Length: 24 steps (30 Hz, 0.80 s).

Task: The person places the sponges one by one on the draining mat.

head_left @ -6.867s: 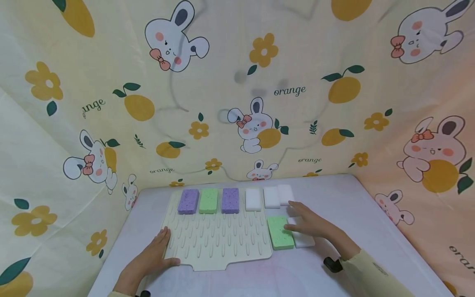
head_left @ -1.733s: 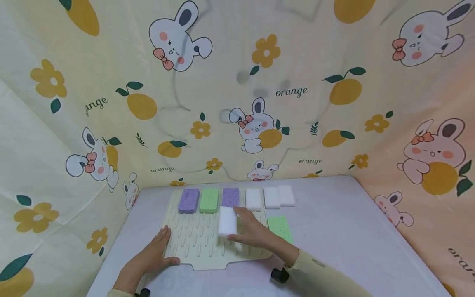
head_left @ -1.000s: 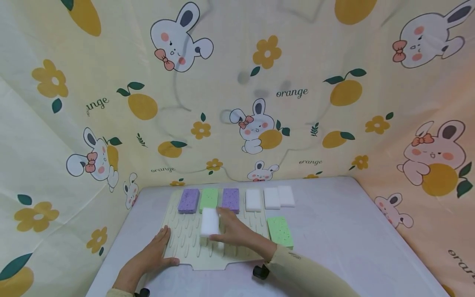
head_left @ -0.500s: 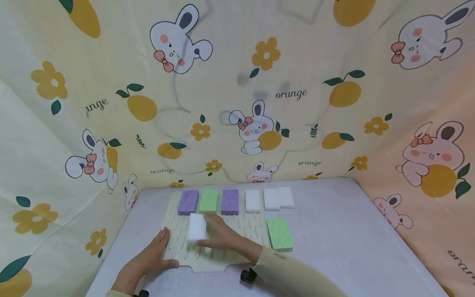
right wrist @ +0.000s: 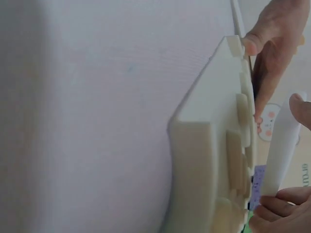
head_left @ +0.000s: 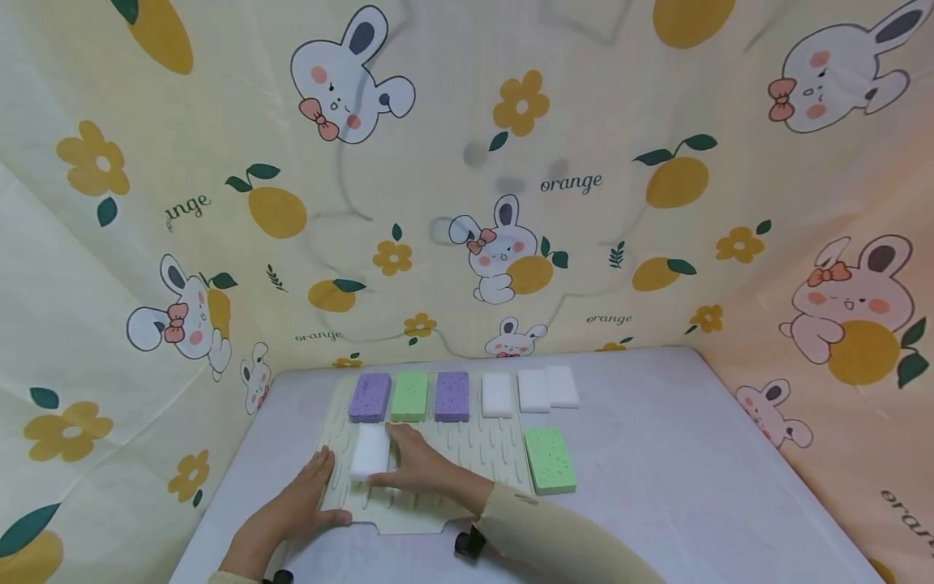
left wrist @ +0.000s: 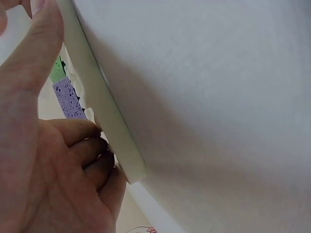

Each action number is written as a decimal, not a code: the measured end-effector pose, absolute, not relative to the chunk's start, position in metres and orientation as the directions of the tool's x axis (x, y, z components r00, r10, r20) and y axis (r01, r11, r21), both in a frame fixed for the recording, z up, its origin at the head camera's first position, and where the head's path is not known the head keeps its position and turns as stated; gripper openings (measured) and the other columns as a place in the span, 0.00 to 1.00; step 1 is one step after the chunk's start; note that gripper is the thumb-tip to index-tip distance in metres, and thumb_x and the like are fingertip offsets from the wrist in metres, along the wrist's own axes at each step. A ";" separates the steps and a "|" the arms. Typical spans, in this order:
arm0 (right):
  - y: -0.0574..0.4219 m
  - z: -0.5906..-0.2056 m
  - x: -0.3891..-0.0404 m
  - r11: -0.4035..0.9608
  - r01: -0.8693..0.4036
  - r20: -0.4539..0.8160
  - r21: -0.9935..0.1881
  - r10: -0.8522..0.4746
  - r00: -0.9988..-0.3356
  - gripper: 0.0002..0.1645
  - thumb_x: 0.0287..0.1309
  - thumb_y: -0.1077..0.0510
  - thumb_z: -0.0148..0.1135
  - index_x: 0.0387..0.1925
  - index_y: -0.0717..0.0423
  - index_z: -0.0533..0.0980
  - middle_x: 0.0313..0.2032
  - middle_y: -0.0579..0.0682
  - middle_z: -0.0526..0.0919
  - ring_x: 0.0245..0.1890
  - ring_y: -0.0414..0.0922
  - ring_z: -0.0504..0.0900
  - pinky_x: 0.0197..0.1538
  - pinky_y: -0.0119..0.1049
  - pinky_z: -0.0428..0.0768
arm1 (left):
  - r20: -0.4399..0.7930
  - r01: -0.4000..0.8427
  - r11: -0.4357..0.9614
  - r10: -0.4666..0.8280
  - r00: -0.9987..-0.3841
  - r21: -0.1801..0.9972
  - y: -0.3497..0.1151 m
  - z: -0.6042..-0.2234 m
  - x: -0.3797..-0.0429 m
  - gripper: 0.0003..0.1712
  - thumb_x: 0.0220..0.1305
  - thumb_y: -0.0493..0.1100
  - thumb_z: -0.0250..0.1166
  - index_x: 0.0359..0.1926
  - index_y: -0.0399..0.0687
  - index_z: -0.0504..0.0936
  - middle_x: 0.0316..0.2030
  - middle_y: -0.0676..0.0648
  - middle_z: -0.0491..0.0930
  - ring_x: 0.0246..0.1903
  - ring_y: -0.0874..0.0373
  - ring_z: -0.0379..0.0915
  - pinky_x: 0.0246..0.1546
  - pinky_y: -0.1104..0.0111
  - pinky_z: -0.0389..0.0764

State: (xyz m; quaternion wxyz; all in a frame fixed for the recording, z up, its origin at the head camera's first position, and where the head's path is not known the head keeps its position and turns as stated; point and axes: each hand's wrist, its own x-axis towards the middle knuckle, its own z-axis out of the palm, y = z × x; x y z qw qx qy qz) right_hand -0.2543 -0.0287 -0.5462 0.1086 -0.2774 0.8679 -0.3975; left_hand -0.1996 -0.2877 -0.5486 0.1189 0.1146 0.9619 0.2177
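A cream draining mat (head_left: 412, 517) with raised ridges lies on the table. My left hand (head_left: 295, 496) rests at its left edge, fingertips and thumb touching the rim, seen close in the left wrist view. My right hand (head_left: 426, 469) pinches a white sponge (head_left: 370, 451) between thumb and fingers. The sponge is over the mat's left part, in front of the back row; the right wrist view shows it (right wrist: 282, 145) apart from the ridges. That row on the mat holds a purple sponge (head_left: 369, 397), a green sponge (head_left: 409, 396), another purple sponge (head_left: 452, 396) and a white sponge (head_left: 498, 395).
Right of the mat lies a green sponge (head_left: 550, 461). Two white sponges, one (head_left: 534, 392) and another (head_left: 563, 387), lie side by side at the back right. A cloth printed with rabbits and oranges (head_left: 438, 203) hangs behind the table (head_left: 657, 454).
My right hand took the white sponge from beside the green one, carried it left across the mat and lowered it towards the left side. My left hand has stayed at the mat's edge.
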 end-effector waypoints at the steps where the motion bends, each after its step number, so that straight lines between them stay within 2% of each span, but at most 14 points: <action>1: -0.030 -0.547 -0.254 0.530 -0.389 0.026 -0.754 -0.567 -0.824 0.65 0.59 0.35 0.79 0.84 0.59 0.57 0.76 0.57 0.69 0.73 0.49 0.71 0.76 0.44 0.74 | -0.177 0.171 0.879 0.273 -0.946 0.446 -0.288 -0.549 -0.199 0.74 0.54 0.64 0.81 0.79 0.18 0.51 0.80 0.20 0.47 0.79 0.22 0.45 0.78 0.34 0.56; 12: -0.040 -0.550 -0.255 0.554 -0.370 0.000 -0.746 -0.555 -0.832 0.65 0.58 0.34 0.80 0.83 0.59 0.58 0.75 0.55 0.71 0.72 0.46 0.72 0.76 0.41 0.73 | -0.178 0.172 0.876 0.277 -0.944 0.450 -0.287 -0.545 -0.198 0.73 0.55 0.64 0.81 0.79 0.18 0.52 0.80 0.20 0.47 0.79 0.22 0.44 0.78 0.34 0.56; 16: -0.045 -0.550 -0.255 0.579 -0.366 -0.005 -0.729 -0.539 -0.842 0.67 0.55 0.34 0.82 0.83 0.58 0.59 0.75 0.55 0.71 0.73 0.48 0.72 0.77 0.42 0.73 | -0.178 0.171 0.875 0.276 -0.944 0.453 -0.287 -0.543 -0.198 0.73 0.55 0.63 0.81 0.79 0.18 0.52 0.80 0.20 0.47 0.79 0.22 0.44 0.78 0.34 0.55; 24: -0.051 -0.557 -0.258 0.652 -0.399 -0.013 -0.645 -0.531 -0.847 0.71 0.50 0.30 0.82 0.83 0.59 0.58 0.76 0.56 0.71 0.75 0.49 0.71 0.77 0.41 0.72 | -0.173 0.175 0.882 0.273 -0.946 0.439 -0.290 -0.551 -0.199 0.74 0.54 0.65 0.82 0.79 0.19 0.53 0.80 0.20 0.48 0.80 0.23 0.45 0.78 0.35 0.56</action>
